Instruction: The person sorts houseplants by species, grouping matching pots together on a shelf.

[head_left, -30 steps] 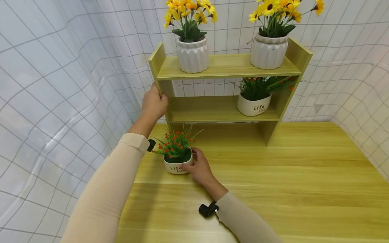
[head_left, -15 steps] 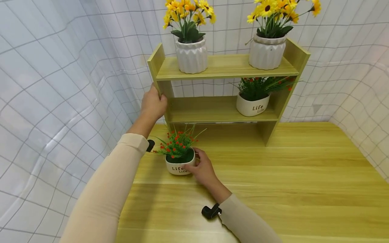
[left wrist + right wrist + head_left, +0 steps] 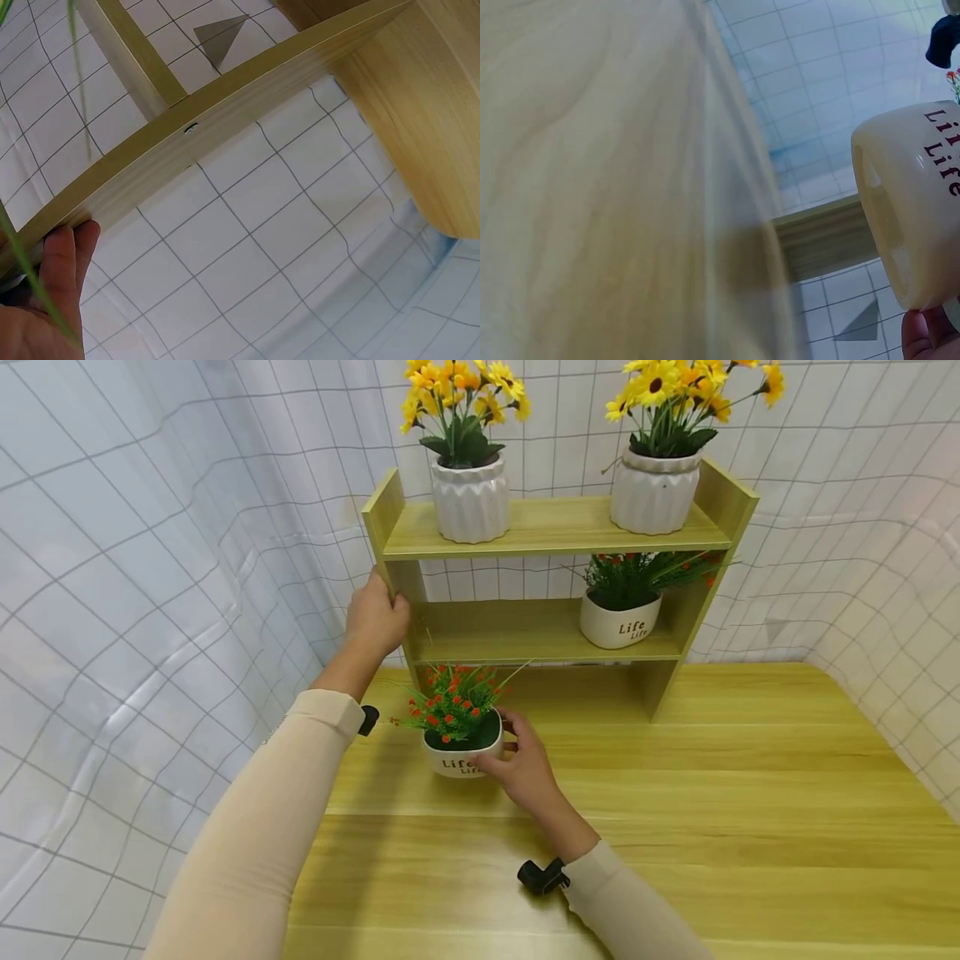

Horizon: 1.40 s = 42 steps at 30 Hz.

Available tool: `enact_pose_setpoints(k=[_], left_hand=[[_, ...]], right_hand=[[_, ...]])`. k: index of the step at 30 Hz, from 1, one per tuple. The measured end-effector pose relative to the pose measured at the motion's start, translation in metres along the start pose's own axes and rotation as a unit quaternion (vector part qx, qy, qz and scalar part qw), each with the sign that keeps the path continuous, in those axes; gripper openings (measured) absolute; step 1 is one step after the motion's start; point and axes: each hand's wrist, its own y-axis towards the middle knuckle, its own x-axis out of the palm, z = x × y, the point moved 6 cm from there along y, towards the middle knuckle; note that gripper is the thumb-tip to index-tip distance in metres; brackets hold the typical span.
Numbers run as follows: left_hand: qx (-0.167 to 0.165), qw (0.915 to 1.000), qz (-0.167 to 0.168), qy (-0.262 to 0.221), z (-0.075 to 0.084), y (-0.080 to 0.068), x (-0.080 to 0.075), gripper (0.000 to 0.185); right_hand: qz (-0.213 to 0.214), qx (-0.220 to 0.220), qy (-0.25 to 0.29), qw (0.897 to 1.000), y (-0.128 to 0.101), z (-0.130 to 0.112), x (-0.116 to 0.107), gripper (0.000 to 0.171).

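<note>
My right hand (image 3: 531, 770) holds the right side of a white oval pot (image 3: 448, 763) lettered "Life", thumb at its front. Green grass with red flowers (image 3: 459, 706) fills it. In the right wrist view the underside of the pot (image 3: 885, 217) shows, raised off the table, with fingertips (image 3: 916, 334) at its lower edge. My left hand (image 3: 377, 620) grips the left side panel of a wooden shelf (image 3: 517, 647), its thumb on the front edge. In the left wrist view, fingers (image 3: 64, 259) lie against the side panel (image 3: 247, 82).
A second "Life" pot (image 3: 618, 625) stands at the right of the middle shelf. Two white fluted pots (image 3: 471, 506) with yellow flowers stand on the top board. The wooden table (image 3: 750, 827) extends to the right. A white gridded curtain (image 3: 187, 568) surrounds it.
My right hand has lifted the pot of red flowers off the table and carried it right, closer to the shelf. The left hand keeps its grip on the side panel.
</note>
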Motion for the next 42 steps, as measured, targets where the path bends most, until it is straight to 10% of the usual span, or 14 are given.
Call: enact_pose_setpoints(k=[24,42], left_hand=[[0.012,0.9999,0.003,0.006,-0.004,0.004,0.001,0.039],[0.011,0.9999,-0.001,0.009,-0.004,0.003,0.002,0.04]], right_hand=[[0.041,-0.115,-0.007,0.992,0.039,-0.066,-0.048,0.074],[0.048,-0.048,-0.002,0.998,0.087,-0.076,-0.064,0.075]])
